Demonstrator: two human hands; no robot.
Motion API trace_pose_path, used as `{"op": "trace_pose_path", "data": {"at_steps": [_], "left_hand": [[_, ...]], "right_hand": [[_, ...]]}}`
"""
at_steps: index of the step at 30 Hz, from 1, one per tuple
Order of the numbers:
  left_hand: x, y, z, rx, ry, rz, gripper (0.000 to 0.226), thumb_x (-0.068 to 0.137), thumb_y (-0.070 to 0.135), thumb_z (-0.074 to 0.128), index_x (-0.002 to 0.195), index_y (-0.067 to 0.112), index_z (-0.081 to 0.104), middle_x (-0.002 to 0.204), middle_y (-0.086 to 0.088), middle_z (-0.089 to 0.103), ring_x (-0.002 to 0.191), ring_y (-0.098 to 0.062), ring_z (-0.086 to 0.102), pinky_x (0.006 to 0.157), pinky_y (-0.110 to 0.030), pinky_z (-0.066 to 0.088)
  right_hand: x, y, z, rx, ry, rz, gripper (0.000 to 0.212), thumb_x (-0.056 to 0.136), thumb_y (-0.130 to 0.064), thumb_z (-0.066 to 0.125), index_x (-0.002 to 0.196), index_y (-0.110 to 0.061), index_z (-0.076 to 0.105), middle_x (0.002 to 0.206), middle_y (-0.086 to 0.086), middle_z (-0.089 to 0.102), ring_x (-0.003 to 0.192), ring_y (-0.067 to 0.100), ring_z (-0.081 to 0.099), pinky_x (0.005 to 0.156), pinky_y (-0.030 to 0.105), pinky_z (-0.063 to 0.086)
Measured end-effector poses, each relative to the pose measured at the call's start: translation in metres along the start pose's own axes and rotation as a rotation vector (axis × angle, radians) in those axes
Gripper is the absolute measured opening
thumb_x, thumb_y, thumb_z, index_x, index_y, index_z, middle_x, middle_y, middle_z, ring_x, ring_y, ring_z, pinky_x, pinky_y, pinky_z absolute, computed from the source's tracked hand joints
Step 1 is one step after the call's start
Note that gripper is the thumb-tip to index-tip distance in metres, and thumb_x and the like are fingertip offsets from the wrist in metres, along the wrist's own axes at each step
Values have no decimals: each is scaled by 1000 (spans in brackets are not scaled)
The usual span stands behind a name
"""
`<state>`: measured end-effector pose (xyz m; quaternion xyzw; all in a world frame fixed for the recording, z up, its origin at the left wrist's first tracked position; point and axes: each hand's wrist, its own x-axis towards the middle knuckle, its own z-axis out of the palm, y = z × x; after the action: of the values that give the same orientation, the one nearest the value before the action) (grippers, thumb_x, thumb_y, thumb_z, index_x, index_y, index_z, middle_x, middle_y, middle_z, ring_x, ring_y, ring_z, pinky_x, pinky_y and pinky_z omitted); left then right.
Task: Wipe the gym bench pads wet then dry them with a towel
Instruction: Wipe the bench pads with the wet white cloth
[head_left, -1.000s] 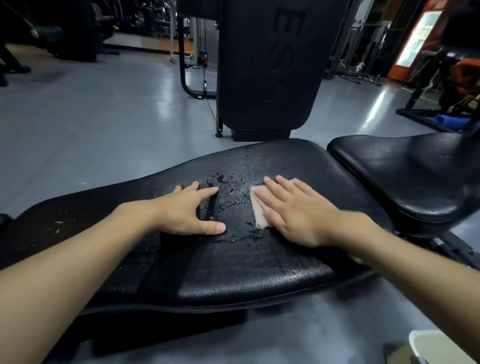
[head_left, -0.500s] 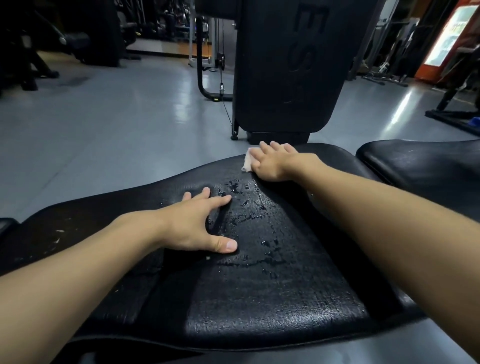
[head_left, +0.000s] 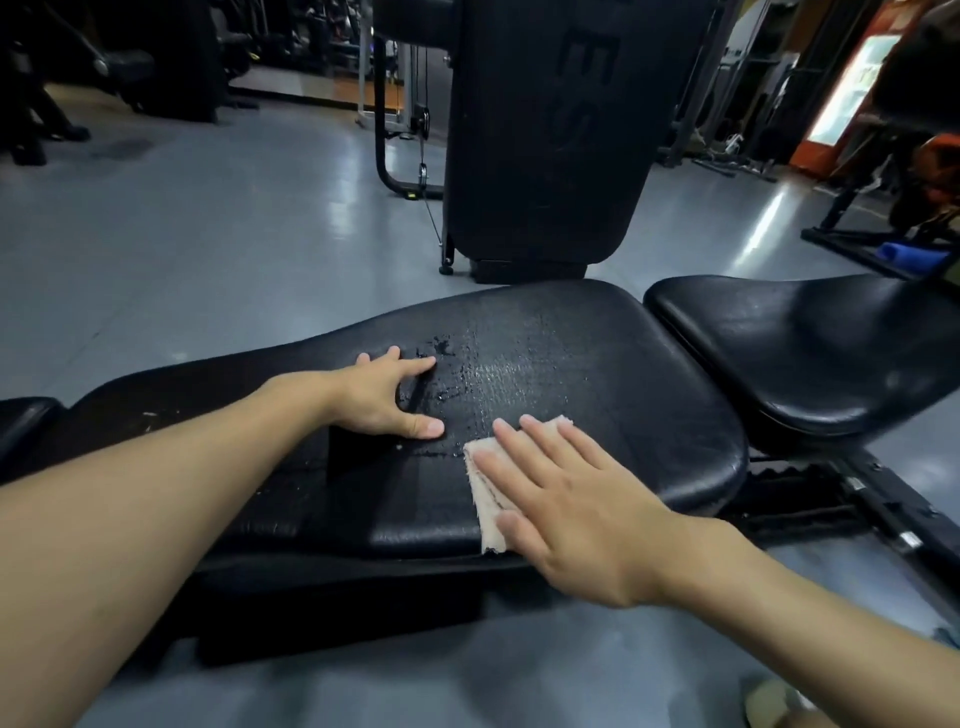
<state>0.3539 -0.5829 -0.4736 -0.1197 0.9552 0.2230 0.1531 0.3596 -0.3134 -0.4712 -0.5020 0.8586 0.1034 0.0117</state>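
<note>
The wet wipe looks to be the step in hand. The right hand lies flat, fingers straight, on a folded pale cloth, pressing it to the long back pad at about 5 o'clock on that surface. The cloth sits right at the near edge, where its lower corner hangs just over. The left hand rests open with fingers spread at 10 o'clock from the cloth, bracing on the pad and holding nothing. Beads of water sit just past its fingertips, with a wet sheen across the middle. The seat pad lies at 3 o'clock, apart from both hands; whether it is wet I cannot tell. The next move likely calls for an even, flat push toward 12 o'clock through the beads. No drying towel is in sight.
</note>
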Motion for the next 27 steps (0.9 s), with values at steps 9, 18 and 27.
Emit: {"op": "trace_pose_path", "data": {"at_steps": [9,18,27], "left_hand": [[-74,108,67,-63,626,448,42,97,28,42,135,16,56,143,0,52,134,-15,44,114,-28,28],[-88,107,123,177,487,356,69,96,50,-2,156,22,18,165,-8,7,152,-26,1,121,-42,-2],[-9,91,72,200,310,189,64,100,44,3,156,16,-7,164,-1,-14,149,-17,-16,121,-37,-11]], "right_hand": [[19,88,-18,211,113,377,50,105,-35,28,155,-34,23,166,-9,10,152,9,2,123,44,-2],[44,96,-18,43,122,311,59,99,-53,12,151,-31,33,163,-5,23,152,16,10,121,51,4],[66,97,-1,90,74,289,52,104,-45,14,156,-38,14,167,-6,5,153,15,0,121,50,0]]}}
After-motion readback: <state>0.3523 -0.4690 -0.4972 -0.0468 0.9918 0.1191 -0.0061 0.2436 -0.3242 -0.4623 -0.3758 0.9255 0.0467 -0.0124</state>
